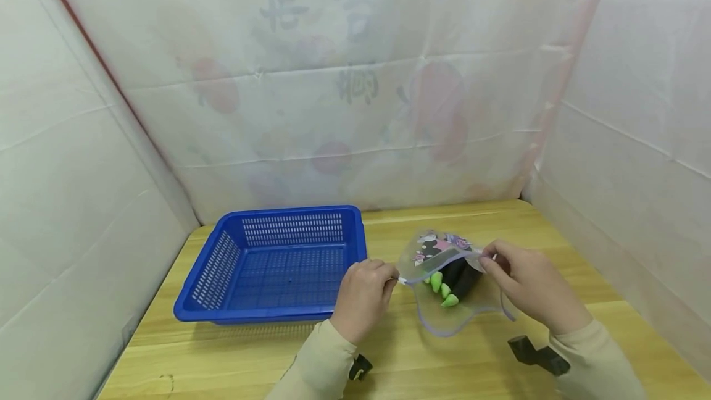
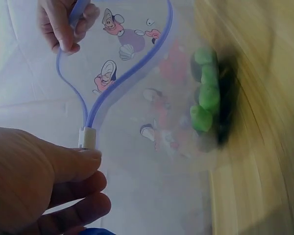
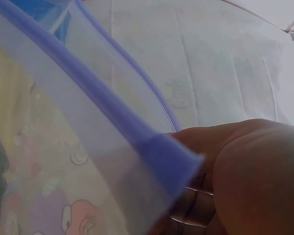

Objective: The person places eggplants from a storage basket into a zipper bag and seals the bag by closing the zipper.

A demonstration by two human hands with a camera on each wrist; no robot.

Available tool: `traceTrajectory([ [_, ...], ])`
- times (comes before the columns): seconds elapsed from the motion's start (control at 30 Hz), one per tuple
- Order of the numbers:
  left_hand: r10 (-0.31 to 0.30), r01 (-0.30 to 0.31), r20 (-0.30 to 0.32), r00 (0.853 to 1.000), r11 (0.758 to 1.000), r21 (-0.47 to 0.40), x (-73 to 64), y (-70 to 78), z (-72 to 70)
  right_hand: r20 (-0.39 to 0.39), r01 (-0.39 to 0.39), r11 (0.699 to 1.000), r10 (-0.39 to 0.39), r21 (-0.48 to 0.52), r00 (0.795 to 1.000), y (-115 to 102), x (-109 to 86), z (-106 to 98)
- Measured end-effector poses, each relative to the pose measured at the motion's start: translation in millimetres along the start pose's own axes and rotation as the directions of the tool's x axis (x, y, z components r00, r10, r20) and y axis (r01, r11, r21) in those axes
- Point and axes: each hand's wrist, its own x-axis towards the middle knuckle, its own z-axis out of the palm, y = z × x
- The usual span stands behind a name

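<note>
A clear zip bag with purple edging and cartoon prints hangs between the two hands, its mouth spread apart. Inside it lie several dark eggplants with light green caps. At the bag's left corner, my left hand pinches the end by the white zip slider between thumb and forefinger. My right hand grips the opposite end of the mouth. Close up in the right wrist view, the purple zip strip runs to that hand, whose fingertips are partly hidden behind the bag.
Left of the bag, a blue plastic basket with slotted sides stands on the wood-grain table. White cloth walls enclose the table at the back and both sides. Black mounts sit at the wrists.
</note>
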Motion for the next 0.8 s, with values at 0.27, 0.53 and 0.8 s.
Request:
traceTrajectory([
  [0.27,0.062,-0.061,0.012,0.998,0.996,-0.068,1.8,-2.8,-9.4,-0.033,0.014,1.0,-0.014,0.009,0.999,-0.1,1.5,3.9],
  [0.53,0.097,-0.096,0.003,0.995,0.987,-0.126,4.3,-4.9,-24.5,-0.06,0.03,0.999,-0.03,-0.013,0.998,3.0,6.8,25.0],
  [0.8,0.036,-0.035,0.004,0.999,0.993,-0.11,3.5,-6.4,-22.4,-0.116,-0.009,0.998,0.001,-0.067,0.993,8.0,5.3,35.5],
])
